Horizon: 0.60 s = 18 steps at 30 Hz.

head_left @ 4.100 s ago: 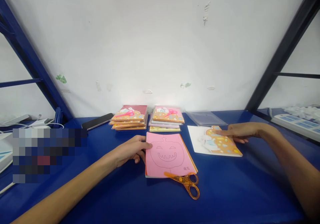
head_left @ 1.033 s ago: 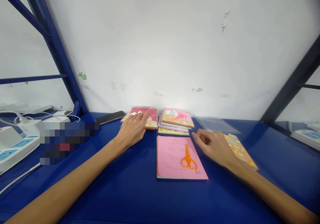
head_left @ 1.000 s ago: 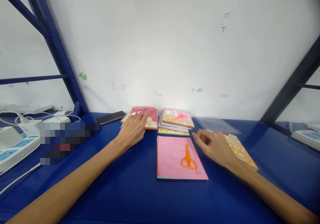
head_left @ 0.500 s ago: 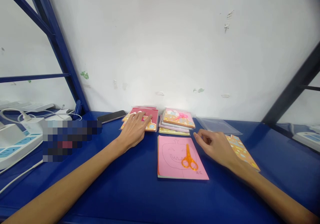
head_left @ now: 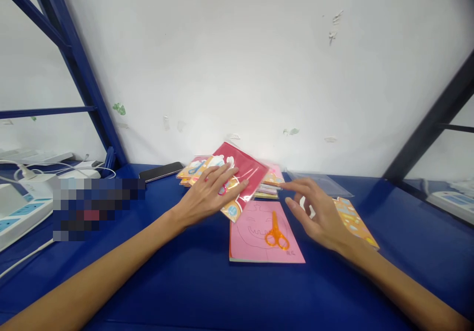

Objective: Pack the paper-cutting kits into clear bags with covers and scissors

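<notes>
Scissors (head_left: 276,232) lie on paper sheets (head_left: 245,252), packet (head_left: 250,171) behind, phone (head_left: 161,171) farther left

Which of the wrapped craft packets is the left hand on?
The crimson packet, with the left hand across it. It is turned askew, while the other wrapped packets are in the left stack and right stack behind.

We read two small Chinese characters (head_left: 291,253), seemingly 南瓜, at the lower right corner of the pink sheet (head_left: 246,248); the round blue badge (head_left: 232,210) on the red packet (head_left: 252,168) is too small for us.
</notes>
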Each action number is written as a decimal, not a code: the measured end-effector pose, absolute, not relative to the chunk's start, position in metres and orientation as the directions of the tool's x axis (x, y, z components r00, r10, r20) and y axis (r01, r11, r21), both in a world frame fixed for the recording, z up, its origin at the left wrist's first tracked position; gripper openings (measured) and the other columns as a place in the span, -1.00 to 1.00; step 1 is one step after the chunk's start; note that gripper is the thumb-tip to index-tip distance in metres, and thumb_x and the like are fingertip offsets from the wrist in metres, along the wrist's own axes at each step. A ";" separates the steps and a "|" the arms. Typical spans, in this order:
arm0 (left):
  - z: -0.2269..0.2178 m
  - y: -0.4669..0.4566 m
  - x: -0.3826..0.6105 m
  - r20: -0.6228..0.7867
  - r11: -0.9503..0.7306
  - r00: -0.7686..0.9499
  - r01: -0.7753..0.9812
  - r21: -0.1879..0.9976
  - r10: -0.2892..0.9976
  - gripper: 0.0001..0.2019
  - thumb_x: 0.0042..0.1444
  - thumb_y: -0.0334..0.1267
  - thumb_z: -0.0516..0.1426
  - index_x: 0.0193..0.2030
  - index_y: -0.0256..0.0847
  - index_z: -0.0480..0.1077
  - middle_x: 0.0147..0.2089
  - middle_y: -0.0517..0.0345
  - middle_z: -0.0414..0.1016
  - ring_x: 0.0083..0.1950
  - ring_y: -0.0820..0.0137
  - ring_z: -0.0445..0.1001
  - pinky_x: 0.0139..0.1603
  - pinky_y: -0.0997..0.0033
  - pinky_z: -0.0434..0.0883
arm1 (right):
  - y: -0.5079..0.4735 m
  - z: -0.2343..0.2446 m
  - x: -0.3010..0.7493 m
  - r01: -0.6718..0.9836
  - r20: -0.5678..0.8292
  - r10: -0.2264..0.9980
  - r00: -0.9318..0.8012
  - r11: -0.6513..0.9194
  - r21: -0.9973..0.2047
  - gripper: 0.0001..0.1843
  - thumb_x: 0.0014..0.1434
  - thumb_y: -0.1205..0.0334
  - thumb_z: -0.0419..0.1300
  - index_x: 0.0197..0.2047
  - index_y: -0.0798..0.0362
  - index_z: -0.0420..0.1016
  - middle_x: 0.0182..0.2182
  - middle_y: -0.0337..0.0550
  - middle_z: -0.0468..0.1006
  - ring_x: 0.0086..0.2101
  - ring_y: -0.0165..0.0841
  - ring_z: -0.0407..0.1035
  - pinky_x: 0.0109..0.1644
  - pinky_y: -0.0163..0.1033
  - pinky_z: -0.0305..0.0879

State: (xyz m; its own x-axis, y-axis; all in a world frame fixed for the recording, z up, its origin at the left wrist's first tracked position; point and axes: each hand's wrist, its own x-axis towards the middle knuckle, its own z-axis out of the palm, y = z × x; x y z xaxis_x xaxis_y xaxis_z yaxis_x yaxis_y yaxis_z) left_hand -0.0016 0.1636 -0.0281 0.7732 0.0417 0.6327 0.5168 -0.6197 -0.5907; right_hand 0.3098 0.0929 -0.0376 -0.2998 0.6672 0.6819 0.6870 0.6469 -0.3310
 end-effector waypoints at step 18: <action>-0.026 0.146 0.007 0.499 -0.652 0.853 0.293 -0.700 -0.153 -0.39 0.21 -0.30 0.27 0.37 0.07 0.24 0.31 -0.08 0.39 0.41 0.09 0.26 0.31 0.02 0.34 | 0.102 -0.033 0.310 0.427 0.383 0.897 -0.220 0.441 -0.789 -0.54 0.41 -0.14 0.01 -0.08 -0.06 0.62 0.12 -0.01 0.39 -0.10 -0.18 0.46 -0.19 -0.10 0.49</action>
State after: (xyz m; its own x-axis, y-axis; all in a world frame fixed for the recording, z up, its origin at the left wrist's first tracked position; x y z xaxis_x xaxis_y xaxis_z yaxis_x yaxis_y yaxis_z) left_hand 0.0073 0.1459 -0.0263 0.8530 -0.1528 0.4990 0.2926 -0.6518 -0.6997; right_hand 0.3096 0.1023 -0.0326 -0.2200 0.8974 0.3825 0.4273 0.4411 -0.7892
